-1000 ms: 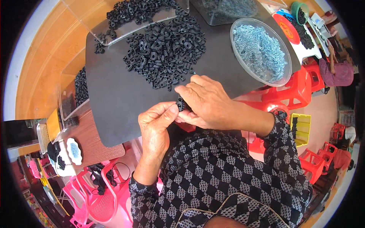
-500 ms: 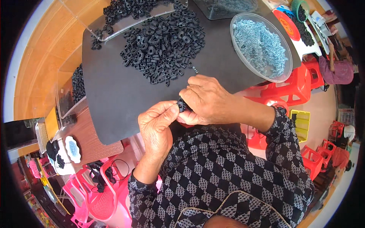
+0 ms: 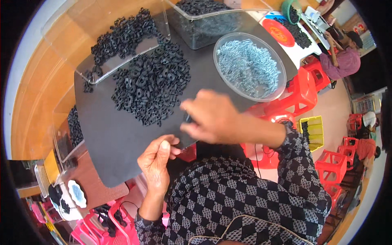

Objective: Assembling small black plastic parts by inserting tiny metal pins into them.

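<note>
My right hand [image 3: 216,116], smeared by motion, is over the dark table near its front edge. Between its thumb and fingers a small black plastic part [image 3: 188,118] shows. Lower and to the left, my left hand [image 3: 157,161] has its thumb against curled fingers; whatever it may hold is hidden. Beyond the hands lies a heap of small black plastic parts [image 3: 151,83]. At the right, a clear oval tub [image 3: 281,90] contains many small silvery-blue coil springs [image 3: 249,67].
A clear bin [image 3: 134,55] tipped on its side spills more black parts at the back left. Behind the heap stands another clear bin [image 3: 196,30]. Red stools [image 3: 294,98] and a yellow crate [image 3: 314,139] are at the right. Further off sits a person [image 3: 339,61].
My hands have come apart, the right moving up and away with a black part. The view has shifted, so the table sits lower and further left. The loose spring near the heap no longer shows.
</note>
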Action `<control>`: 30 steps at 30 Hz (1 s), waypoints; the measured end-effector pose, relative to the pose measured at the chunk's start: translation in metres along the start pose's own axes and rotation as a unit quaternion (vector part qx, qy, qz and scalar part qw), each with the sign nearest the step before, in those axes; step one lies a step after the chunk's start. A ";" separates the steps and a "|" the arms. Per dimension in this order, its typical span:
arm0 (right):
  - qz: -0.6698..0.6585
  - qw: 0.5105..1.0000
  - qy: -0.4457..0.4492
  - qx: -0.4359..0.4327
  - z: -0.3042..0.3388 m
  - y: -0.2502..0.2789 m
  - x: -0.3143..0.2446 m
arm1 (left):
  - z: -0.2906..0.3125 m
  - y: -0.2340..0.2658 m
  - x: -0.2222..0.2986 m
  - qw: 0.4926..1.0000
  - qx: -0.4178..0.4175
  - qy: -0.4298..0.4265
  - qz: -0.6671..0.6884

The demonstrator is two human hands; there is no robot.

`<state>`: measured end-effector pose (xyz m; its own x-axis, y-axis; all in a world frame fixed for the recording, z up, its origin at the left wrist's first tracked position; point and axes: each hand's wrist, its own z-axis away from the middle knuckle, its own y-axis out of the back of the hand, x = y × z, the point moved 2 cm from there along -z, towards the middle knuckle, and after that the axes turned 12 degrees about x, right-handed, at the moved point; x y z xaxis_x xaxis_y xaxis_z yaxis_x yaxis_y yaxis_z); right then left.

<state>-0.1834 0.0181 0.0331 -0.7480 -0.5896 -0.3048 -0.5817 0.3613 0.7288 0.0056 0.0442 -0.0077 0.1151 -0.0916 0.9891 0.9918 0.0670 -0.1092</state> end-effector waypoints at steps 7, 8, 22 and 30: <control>0.112 0.960 -0.077 0.245 -0.056 0.086 0.101 | -0.016 0.013 -0.006 0.999 0.032 -0.007 -0.007; 0.125 0.956 -0.089 0.250 -0.062 0.092 0.111 | -0.017 0.014 -0.008 0.999 0.032 -0.003 -0.018; 0.150 0.952 -0.181 0.198 -0.125 0.087 0.185 | -0.034 0.016 -0.008 0.993 0.037 -0.006 -0.107; -0.138 0.903 0.151 0.378 -0.102 0.062 0.126 | -0.053 -0.008 -0.003 0.948 -0.019 -0.210 -0.237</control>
<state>-0.2809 -0.1073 0.1029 -0.4865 -0.8612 -0.1469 -0.8697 0.4934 -0.0119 0.0001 -0.0090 -0.0150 -0.3684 0.3022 0.8792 0.9289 0.0811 0.3613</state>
